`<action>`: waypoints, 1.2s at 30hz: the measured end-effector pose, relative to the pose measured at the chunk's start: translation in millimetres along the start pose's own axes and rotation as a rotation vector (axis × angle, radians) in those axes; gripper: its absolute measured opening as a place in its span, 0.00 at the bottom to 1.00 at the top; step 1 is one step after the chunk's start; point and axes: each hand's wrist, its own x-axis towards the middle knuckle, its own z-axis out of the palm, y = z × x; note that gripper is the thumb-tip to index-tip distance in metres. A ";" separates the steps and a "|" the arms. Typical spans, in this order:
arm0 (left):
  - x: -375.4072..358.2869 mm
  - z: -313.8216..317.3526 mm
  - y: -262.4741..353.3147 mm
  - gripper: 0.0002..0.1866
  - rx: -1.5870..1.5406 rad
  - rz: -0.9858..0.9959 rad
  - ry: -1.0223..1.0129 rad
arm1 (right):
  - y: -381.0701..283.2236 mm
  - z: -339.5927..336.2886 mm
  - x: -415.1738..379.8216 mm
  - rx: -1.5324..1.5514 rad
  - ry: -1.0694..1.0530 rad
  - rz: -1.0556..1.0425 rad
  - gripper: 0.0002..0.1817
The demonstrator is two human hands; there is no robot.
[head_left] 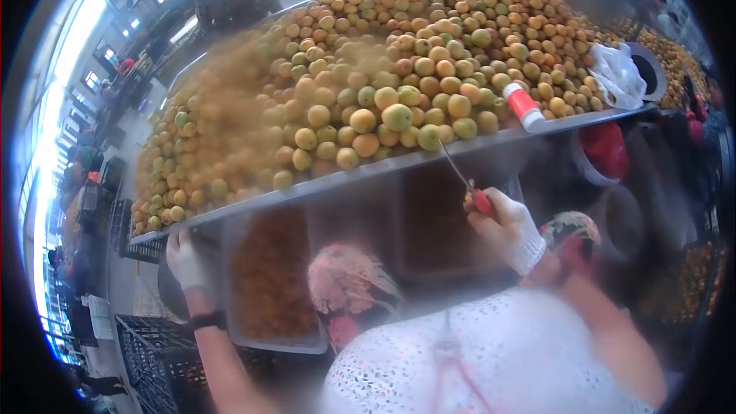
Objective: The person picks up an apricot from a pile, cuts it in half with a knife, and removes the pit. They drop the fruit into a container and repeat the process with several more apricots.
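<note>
My right hand (506, 231), in a white fingerless-looking glove, is closed around the red handle of a small knife (460, 171). The thin blade points up and away, its tip close to the apricots at the table's front edge. At the left, my left hand (185, 261), also gloved, has its fingers curled at the metal rim of the table (253, 203). A large heap of orange-green apricots (399, 117) covers the tabletop. Blur hides part of the heap on the left.
A red-and-white cylinder (524, 106) lies near the rim, beside a white plastic bag (617, 75). Below the table stands a pale tub (268, 276) of brownish pieces. A red bag (603, 149) sits at right, black crates (157, 349) at lower left. Other people are around.
</note>
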 end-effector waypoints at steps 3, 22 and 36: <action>60.3 55.0 -7.8 0.12 -0.005 0.022 -0.121 | 25.2 19.5 17.0 -0.010 -0.026 -0.063 0.11; 284.9 333.7 -65.0 0.17 0.734 0.389 -0.871 | 76.2 42.1 83.3 -0.243 -0.686 0.125 0.12; 198.5 252.9 -41.2 0.22 0.385 0.060 -0.563 | 54.2 31.2 41.8 -0.237 -0.451 -0.011 0.12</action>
